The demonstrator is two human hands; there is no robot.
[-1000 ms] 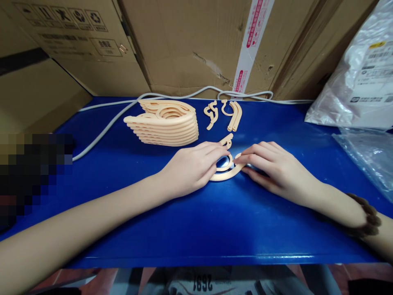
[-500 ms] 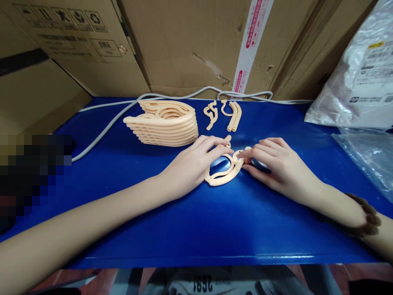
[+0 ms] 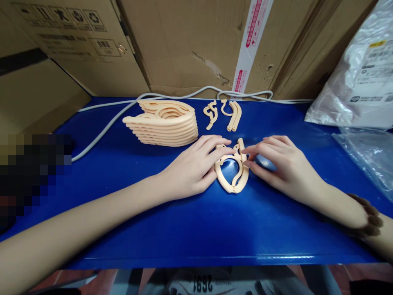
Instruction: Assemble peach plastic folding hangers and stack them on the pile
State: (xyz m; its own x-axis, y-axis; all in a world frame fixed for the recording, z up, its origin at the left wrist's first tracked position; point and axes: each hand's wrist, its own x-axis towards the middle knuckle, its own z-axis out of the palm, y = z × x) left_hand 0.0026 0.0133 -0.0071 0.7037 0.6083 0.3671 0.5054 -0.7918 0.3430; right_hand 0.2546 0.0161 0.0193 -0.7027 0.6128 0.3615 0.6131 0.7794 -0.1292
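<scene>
A peach plastic hanger piece (image 3: 233, 172), folded into a loop, lies on the blue table (image 3: 196, 221) between my hands. My left hand (image 3: 192, 168) rests beside it with fingertips pinching its upper left part. My right hand (image 3: 284, 166) pinches its upper right end with thumb and fingers. A stack of the same peach folded hangers (image 3: 162, 123) sits behind my left hand. Loose peach parts (image 3: 211, 112) and curved arms (image 3: 233, 111) lie at the back of the table.
Cardboard boxes (image 3: 184, 45) wall off the back. A white cable (image 3: 107, 123) runs along the back and left of the table. White and clear plastic bags (image 3: 359, 82) lie at the right. A blurred patch (image 3: 33, 176) is at the left edge.
The hanger piece has turned from lying flat and wide to a folded loop pointing toward me. Both hands shifted slightly back, staying on its upper ends.
</scene>
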